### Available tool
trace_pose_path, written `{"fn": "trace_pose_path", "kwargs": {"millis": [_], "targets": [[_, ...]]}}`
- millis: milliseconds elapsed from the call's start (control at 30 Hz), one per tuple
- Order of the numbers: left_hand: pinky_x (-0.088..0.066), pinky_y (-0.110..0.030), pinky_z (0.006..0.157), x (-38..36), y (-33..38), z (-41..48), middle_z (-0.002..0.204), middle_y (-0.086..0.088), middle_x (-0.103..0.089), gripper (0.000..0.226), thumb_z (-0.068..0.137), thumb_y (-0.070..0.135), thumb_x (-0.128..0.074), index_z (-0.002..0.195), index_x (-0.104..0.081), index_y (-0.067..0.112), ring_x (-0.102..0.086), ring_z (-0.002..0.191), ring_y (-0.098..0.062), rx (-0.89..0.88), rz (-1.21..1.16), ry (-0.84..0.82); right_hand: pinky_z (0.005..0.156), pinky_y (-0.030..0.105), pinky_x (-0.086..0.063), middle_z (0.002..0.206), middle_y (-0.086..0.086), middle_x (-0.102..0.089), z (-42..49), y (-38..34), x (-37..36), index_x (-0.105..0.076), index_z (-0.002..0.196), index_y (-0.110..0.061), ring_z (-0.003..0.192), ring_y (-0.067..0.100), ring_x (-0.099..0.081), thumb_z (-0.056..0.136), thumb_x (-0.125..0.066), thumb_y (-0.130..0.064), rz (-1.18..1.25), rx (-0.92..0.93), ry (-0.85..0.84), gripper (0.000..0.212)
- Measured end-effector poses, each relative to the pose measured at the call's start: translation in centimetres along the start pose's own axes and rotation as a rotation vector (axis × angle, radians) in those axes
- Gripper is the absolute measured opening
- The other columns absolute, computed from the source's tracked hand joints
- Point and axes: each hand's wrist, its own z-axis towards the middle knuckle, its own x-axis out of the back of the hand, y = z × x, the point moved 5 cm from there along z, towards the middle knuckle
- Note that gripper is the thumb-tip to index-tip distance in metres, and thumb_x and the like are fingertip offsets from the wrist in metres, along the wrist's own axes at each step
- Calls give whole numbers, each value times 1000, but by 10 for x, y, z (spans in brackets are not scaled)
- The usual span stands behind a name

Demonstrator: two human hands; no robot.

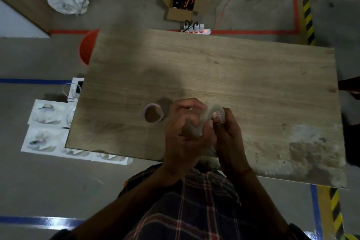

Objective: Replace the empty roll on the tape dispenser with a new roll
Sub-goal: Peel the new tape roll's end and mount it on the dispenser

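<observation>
Fingers (187, 104) of the left hand (183, 136) are curled round a pale curved object (204, 118). Those of the right hand (230, 138) are pinched on a small roll with red print (221, 118) at its upper end. Both things are held just above the near part of the one wooden table (243, 76). Whether the pale object is the dispenser cannot be told. Its long axis is seen to run from near left to far right.

One open cardboard box (179, 13) is set on the floor beyond the table, and black and orange items are held in it. One power strip (196, 31) is laid just beside the box, with plugs seated in it. One ring-shaped roll (153, 115) is laid flat on the table, just left of the left hand and apart from it. Its hole is turned upward.
</observation>
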Motion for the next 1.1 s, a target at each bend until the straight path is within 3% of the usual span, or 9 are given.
{"fn": "trace_pose_path", "kwargs": {"millis": [100, 200, 267, 400, 533, 600, 767, 900, 1100], "targets": [[-50, -34, 89, -3, 2, 1, 108, -5, -60, 31, 75, 14, -69, 100, -51, 11, -60, 105, -22, 81, -54, 23, 72, 42, -54, 90, 0, -66, 0, -5, 0, -60, 104, -12, 83, 16, -64, 95, -50, -39, 7, 22, 13, 31], [-46, -24, 90, -1, 4, 2, 110, -8, -59, 37, 75, 22, -70, 100, -52, 0, -58, 107, -18, 57, 50, 57, 69, 42, -55, 89, -1, -65, 0, -13, 2, -59, 104, -14, 81, 17, -63, 92, -50, -43, 1, 86, 48, 33], [-49, -26, 85, -1, 5, -1, 112, -1, -60, 37, 75, 24, -72, 102, -53, 9, -60, 105, -19, 72, 65, 81, 71, 46, -55, 90, -2, -66, 0, -17, 6, -59, 105, -17, 82, 16, -63, 92, -49, -43, -15, 125, 99, 30], [-53, -21, 70, -4, 8, -7, 107, 24, -61, 38, 72, 19, -79, 101, -54, 19, -66, 93, -12, 119, 66, 85, 72, 41, -57, 97, -5, -68, -2, -17, 17, -57, 111, -23, 87, 12, -66, 94, -47, -41, -48, 202, 209, 27], [-57, -37, 65, -6, 10, -8, 104, 17, -66, 36, 73, 21, -81, 97, -55, 25, -69, 93, -16, 127, 13, 38, 72, 43, -56, 102, 1, -65, -2, -13, 24, -55, 115, -15, 91, 18, -65, 94, -46, -37, -41, 240, 249, 32], [-56, -37, 60, -8, 13, -6, 96, 12, -66, 39, 71, 24, -81, 94, -54, 39, -68, 86, -16, 171, 22, -6, 72, 43, -55, 104, 6, -64, -2, -14, 26, -54, 115, -15, 91, 20, -64, 94, -47, -39, -33, 247, 248, 33], [-52, -36, 57, -9, 22, 0, 87, 4, -62, 39, 69, 25, -82, 91, -55, 43, -63, 75, -15, 131, 23, -48, 71, 31, -53, 103, -3, -63, -1, -19, 27, -55, 113, -20, 91, 15, -62, 92, -47, -60, -49, 302, 249, 46], [-49, -32, 56, -8, 18, -3, 88, 16, -61, 37, 66, 24, -83, 89, -54, 28, -59, 74, -9, 105, 46, -27, 74, 30, -50, 104, -2, -62, -1, -18, 29, -54, 114, -13, 92, 16, -61, 96, -46, -43, -78, 330, 255, 36], [-45, -30, 51, -8, 14, -7, 75, -5, -57, 37, 66, 24, -86, 79, -51, 22, -54, 64, -24, 158, -6, 12, 76, 30, -50, 106, -4, -63, 1, -16, 31, -53, 115, -15, 95, 15, -61, 94, -44, -33, -78, 334, 262, 29]]}}
